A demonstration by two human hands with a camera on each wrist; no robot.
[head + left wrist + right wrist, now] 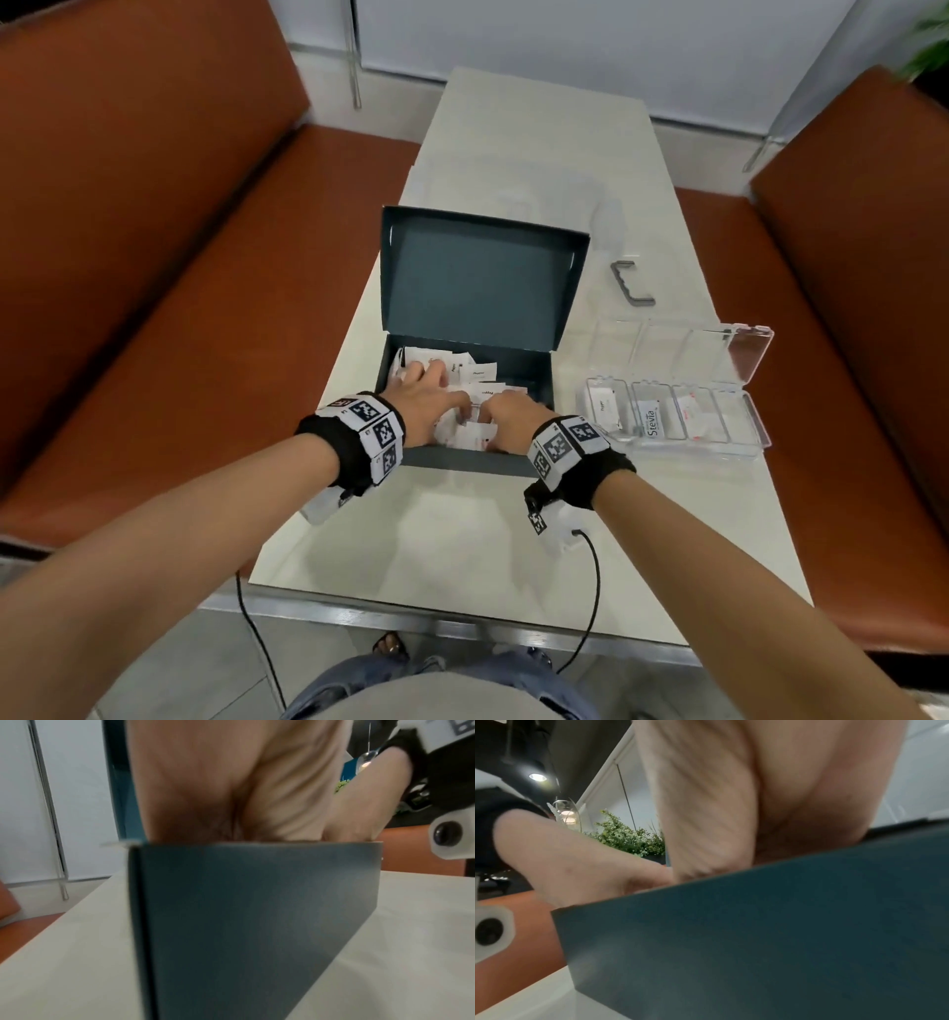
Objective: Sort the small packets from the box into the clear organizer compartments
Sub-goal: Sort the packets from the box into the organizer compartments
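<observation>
Both forearms with black wrist bands reach from the near edge into the dark teal cardboard box (464, 329), which stands open on the white surface (462, 534), its lid tilted up on the far side. Left hand (423, 398) lies over the heap of small white paper packets (475, 375) with its fingers spread and fairly straight. Right hand (506, 419) has its fingers bent down among the packets; whether it already pinches one I cannot tell.

To do this step well, I think it is better to separate one single packet, read its print, and only then carry it to the right, where the clear plastic organizer (744, 442) lies open just beside the box. Three of its near compartments already contain packets, one marked Stevia; the rightmost looks empty.

Only the head view shows the packets and the organizer. Both wrist views show mainly the outside wall of the box and the palm above it, but each also shows the other wrist's camera and a green plant far behind.
</observation>
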